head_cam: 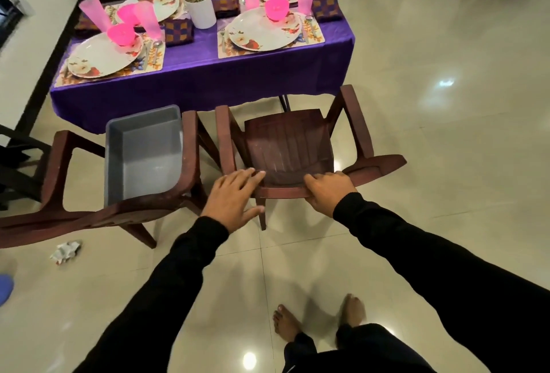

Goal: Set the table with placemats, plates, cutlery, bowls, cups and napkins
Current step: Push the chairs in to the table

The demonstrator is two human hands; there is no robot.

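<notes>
I see my right hand [326, 191] curled over the top rail of the brown chair [287, 146], gripping it. My left hand [233, 198] lies spread, fingers straight, touching that rail's left end. The laid table [202, 75] stands beyond, well apart.

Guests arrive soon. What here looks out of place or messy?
A crumpled paper lies on the floor tiles beside the left chair. A grey tub sits on that chair's seat. The table settings look tidy.
</notes>
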